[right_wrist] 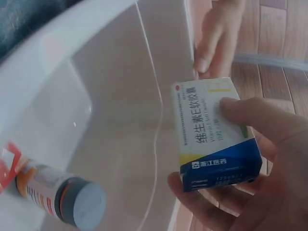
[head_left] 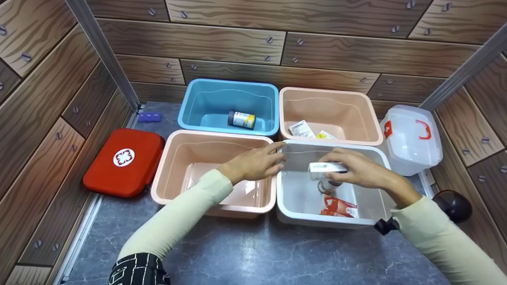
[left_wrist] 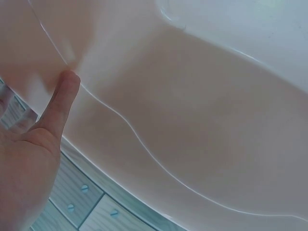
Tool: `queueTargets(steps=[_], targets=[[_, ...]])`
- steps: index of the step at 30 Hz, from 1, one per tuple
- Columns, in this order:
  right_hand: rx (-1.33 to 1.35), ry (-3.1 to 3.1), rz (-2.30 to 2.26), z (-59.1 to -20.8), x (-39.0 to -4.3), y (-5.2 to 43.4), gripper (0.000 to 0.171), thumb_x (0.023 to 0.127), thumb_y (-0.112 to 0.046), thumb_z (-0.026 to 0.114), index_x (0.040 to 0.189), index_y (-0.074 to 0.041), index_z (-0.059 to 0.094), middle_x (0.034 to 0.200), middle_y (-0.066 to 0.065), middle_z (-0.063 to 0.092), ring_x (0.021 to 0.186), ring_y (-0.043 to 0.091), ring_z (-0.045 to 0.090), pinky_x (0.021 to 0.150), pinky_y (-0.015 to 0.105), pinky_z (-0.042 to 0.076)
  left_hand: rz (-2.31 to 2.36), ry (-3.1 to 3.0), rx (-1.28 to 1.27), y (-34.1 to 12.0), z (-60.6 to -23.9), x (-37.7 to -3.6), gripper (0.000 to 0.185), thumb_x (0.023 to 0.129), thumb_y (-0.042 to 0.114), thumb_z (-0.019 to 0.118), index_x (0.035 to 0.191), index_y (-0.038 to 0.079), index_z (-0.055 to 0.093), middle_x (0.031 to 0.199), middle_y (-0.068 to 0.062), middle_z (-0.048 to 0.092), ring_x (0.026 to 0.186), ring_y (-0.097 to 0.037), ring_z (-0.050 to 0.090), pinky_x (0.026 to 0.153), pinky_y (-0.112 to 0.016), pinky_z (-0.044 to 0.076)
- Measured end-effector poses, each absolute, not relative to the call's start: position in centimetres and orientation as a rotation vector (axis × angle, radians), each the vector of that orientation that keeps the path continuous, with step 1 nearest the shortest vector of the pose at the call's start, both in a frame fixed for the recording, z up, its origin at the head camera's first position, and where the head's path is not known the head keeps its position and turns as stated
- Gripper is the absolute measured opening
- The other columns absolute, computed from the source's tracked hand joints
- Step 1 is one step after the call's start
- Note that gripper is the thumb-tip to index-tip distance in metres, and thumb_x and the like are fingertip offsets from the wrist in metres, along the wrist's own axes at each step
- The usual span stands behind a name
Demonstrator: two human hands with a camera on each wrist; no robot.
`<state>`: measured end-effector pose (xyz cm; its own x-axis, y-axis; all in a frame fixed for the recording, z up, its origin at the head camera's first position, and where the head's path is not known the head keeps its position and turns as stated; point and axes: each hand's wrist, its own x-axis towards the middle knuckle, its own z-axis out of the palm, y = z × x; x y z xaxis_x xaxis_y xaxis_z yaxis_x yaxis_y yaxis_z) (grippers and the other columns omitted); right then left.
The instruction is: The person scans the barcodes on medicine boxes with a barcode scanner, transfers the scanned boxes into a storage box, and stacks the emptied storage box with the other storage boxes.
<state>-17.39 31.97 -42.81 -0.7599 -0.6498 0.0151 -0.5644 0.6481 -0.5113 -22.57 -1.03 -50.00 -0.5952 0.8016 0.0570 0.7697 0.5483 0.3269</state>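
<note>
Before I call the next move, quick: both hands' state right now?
Left hand: open, fingers relaxed, no item held.
Right hand: closed on the white-and-blue Vitamin E box, over the grey bin.

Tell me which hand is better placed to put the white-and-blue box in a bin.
Right, I'd judge: the right hand already grips the white-and-blue box over the white bin, while the left hand holds no box and is beside that bin's rim.

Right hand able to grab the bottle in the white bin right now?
Likely not: the right hand holds a box and would probably have to set it down first. Otherwise the bottle looks within reach in the open-topped white bin.
</note>
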Motion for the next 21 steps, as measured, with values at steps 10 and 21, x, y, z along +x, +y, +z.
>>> queueTargets(steps=[10, 21], targets=[[-0.747, 2.763, -1.090, -42.0, -17.2, 36.7, 0.034, 0.097, -0.003, 0.079, 0.130, -0.003, 0.071, 0.106, 0.006, 0.074, 0.087, 0.005, 0.068, 0.076, 0.021, 0.059, 0.494, 2.670, 1.357, -1.0, -50.0, -22.6, 0.039, 0.117, 0.039, 0.045, 0.143, 0.016, 0.063, 0.177, -0.013, 0.033, 0.133, -0.035, 0.067, 0.111, -0.049, 0.058], [-0.148, 2.765, -1.695, -45.1, -16.6, 46.6, 0.031, 0.107, -0.007, 0.068, 0.137, -0.009, 0.072, 0.112, -0.022, 0.075, 0.090, -0.004, 0.070, 0.077, 0.012, 0.058, 0.507, 2.666, 1.359, -1.1, -50.1, -22.6, 0.038, 0.116, 0.037, 0.047, 0.142, 0.016, 0.063, 0.177, -0.013, 0.033, 0.131, -0.035, 0.068, 0.110, -0.049, 0.058]])
